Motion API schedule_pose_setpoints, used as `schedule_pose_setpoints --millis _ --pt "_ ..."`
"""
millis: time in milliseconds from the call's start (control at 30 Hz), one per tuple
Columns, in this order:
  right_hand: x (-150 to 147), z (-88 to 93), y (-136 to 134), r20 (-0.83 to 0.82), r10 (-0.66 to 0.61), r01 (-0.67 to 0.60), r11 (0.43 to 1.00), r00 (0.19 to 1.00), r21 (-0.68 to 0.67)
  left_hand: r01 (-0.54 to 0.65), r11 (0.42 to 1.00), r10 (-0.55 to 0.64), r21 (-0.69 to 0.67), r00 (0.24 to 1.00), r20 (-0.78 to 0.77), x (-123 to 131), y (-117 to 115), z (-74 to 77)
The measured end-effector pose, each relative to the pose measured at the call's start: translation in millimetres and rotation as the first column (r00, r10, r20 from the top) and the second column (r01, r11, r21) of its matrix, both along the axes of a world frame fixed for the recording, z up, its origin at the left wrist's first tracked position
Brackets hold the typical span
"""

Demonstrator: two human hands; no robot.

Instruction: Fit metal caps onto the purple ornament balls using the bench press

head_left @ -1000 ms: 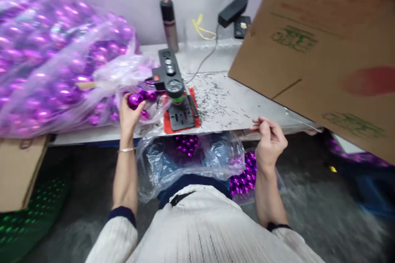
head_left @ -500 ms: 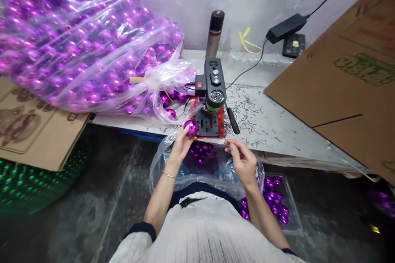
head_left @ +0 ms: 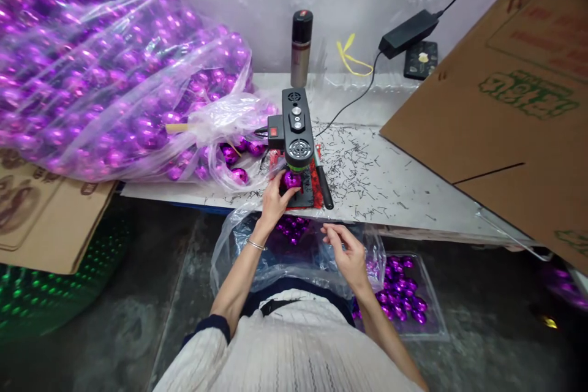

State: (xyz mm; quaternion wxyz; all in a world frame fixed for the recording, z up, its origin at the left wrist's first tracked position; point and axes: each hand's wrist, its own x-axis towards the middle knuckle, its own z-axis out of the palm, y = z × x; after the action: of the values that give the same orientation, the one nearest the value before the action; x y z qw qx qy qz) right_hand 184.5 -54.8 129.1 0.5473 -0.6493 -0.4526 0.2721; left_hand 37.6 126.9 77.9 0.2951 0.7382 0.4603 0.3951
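Observation:
My left hand (head_left: pixel 274 199) grips a shiny purple ball (head_left: pixel 291 180) and holds it on the base plate under the head of a small black bench machine (head_left: pixel 296 131). My right hand (head_left: pixel 345 252) hovers below the table edge over a clear plastic bag (head_left: pixel 229 251) in my lap, fingers loosely curled with nothing visible in them. More purple balls (head_left: pixel 294 229) lie inside that bag. The machine's black lever handle (head_left: pixel 323 187) sticks out toward me on the right of the base.
A huge clear sack of purple balls (head_left: pixel 105 67) fills the table's left. Metal wire scraps (head_left: pixel 362 165) litter the tabletop. A spray can (head_left: pixel 301 49) and power adapter (head_left: pixel 407 33) stand behind. A cardboard box (head_left: pixel 509 110) leans at right; a tray of balls (head_left: pixel 407 300) lies on the floor.
My left hand carried a purple ball from the sack's mouth to the machine's base. My right hand left the table edge at the right and dropped toward the lap bag.

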Motion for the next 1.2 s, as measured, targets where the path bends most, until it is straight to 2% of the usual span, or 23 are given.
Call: schedule_pose_setpoints --millis 133,267,367,467,533,633,700,767,933,1200 --pt "4 -0.3 3 0.047 0.003 -0.005 0.999 0.999 0.036 0.080 0.989 -0.065 0.126 0.991 -0.118 -1 2 -1.9" --pt "14 9.5 14 0.261 -0.031 -0.017 0.984 0.965 0.178 0.104 0.981 -0.080 0.163 0.986 -0.147 3 7 -8.9" --pt "23 26.6 33 0.471 -0.177 -0.032 0.915 0.864 0.401 0.091 0.980 -0.069 0.179 0.990 -0.127 7 9 -15.7" --pt "25 50.4 61 0.608 -0.282 -0.163 0.804 0.742 0.572 0.080 0.978 -0.060 0.191 0.993 -0.105 10 7 -18.8" --pt "22 65.4 79 0.672 -0.268 -0.277 0.761 0.690 0.587 0.081 0.977 -0.063 0.197 0.994 -0.092 10 5 -18.6" --pt "14 76.0 97 0.677 -0.186 -0.345 0.747 0.712 0.568 0.087 0.976 -0.073 0.198 0.994 -0.080 11 3 -17.6" --pt "8 71.5 104 0.642 -0.172 -0.325 0.748 0.747 0.579 0.088 0.976 -0.074 0.198 0.994 -0.076 11 3 -18.0" --pt "4 58.9 107 0.611 -0.191 -0.299 0.737 0.768 0.606 0.086 0.975 -0.075 0.206 0.995 -0.064 11 3 -19.7" --pt "0 20.6 114 0.525 -0.266 -0.251 0.651 0.809 0.716 0.092 0.974 -0.089 0.205 0.996 -0.028 13 3 -24.9" --pt "2 -6.7 115 0.544 -0.333 -0.188 0.697 0.770 0.693 0.090 0.982 -0.086 0.169 0.996 -0.027 14 3 -24.4"
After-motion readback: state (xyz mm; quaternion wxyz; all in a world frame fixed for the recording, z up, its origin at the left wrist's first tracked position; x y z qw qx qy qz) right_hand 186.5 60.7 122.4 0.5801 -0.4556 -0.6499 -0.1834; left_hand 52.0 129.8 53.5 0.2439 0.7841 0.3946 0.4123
